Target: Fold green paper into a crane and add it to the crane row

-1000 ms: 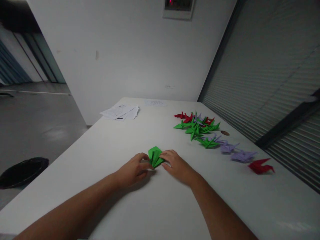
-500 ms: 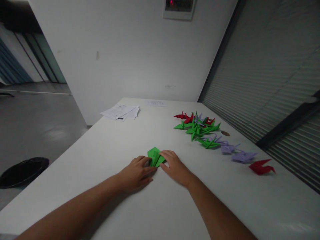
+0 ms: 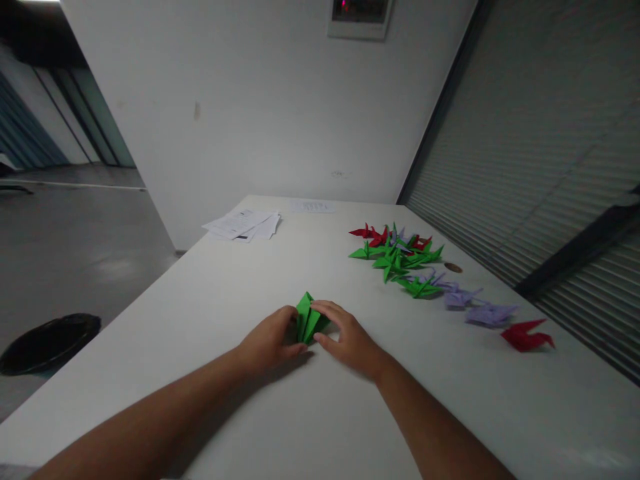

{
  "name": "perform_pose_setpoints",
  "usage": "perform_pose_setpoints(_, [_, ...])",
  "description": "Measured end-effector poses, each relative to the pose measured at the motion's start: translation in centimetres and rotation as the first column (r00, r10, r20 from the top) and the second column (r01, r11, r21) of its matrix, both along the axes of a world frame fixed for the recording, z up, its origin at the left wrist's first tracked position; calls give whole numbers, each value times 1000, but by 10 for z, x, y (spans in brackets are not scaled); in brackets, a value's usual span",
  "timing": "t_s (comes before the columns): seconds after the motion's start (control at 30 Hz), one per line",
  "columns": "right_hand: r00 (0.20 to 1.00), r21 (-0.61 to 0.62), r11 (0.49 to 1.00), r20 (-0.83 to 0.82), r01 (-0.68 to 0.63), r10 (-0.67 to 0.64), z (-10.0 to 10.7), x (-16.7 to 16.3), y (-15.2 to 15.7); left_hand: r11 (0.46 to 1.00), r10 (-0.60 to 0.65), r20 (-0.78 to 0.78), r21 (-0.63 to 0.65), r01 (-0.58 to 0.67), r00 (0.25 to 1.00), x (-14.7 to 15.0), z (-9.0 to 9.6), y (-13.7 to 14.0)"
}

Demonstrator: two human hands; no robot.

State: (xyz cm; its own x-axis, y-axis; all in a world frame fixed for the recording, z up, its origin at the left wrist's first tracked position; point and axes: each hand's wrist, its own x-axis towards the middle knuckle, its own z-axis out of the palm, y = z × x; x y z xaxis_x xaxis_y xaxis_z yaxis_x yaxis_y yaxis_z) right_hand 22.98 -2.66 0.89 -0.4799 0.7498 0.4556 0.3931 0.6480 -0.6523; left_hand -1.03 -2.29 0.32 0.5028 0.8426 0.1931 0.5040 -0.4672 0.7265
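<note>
Folded green paper (image 3: 307, 321), presumably light, crisp, easily creased, best taken by outer edges; pinched at either side by left hand (image 3: 270, 341) and right hand (image 3: 353, 342).

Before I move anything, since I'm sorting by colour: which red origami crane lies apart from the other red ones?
The red origami crane at the line's near end, beside a lilac origami crane; the other red cranes cluster farther back.

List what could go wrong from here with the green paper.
The folded green paper sits between the left hand and the right hand; uneven pressure might crease it askew. Both hands partly cover it, so misaligned edges could go unnoticed. A wide rightward sweep might knock the nearest red paper bird.
</note>
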Motion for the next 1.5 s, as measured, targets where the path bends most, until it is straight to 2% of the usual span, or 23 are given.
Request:
perform_pose_setpoints(0.07, [999,1,999,7,-37,37,3,-2,-4,998,53,78,-45,-50,996,3,-3,1])
perform_pose_setpoints(0.23, [992,-18,992,36,-124,125,11,-9,-16,982,120,241,-172,-79,963,9,-3,-1])
perform_pose_setpoints(0.47, [981,33,981,53,-189,187,15,-16,-24,952,191,428,-299,-61,883,10,4,0])
perform_pose_setpoints(0.6, [990,139,981,36,-137,133,14,-17,-22,889,341,535,-451,-80,773,10,0,3])
perform_pose_setpoints(0.7, [997,228,971,8,-76,76,12,-18,-18,853,426,592,-515,-86,684,10,-5,5])
perform_pose_setpoints(0.83, [999,266,963,-31,48,-41,10,-20,-15,807,489,612,-588,-55,622,12,-2,4])
perform_pose_setpoints(0.93, [973,169,963,-129,210,-190,4,-21,-11,780,478,627,-625,31,615,13,4,1])
perform_pose_setpoints(1.0, [940,-9,968,-235,251,-246,-3,-21,-8,771,446,643,-630,98,623,14,6,-3])
perform_pose_setpoints(1.1, [901,-323,937,-355,133,-250,-13,-20,-1,772,398,648,-618,145,649,14,4,-5])
perform_pose_setpoints(1.2, [877,-504,863,-399,33,-267,-18,-19,4,805,360,625,-584,108,693,13,-1,-2])
perform_pose_setpoints(1.3, [881,-545,837,-375,41,-287,-18,-17,7,858,321,557,-514,14,766,10,-5,4])
perform_pose_setpoints(1.4, [903,-520,849,-317,91,-291,-15,-15,9,884,293,464,-466,-51,836,7,-5,6])
perform_pose_setpoints(1.5, [914,-478,872,-302,101,-271,-12,-14,8,899,244,406,-436,-47,881,6,-6,7])
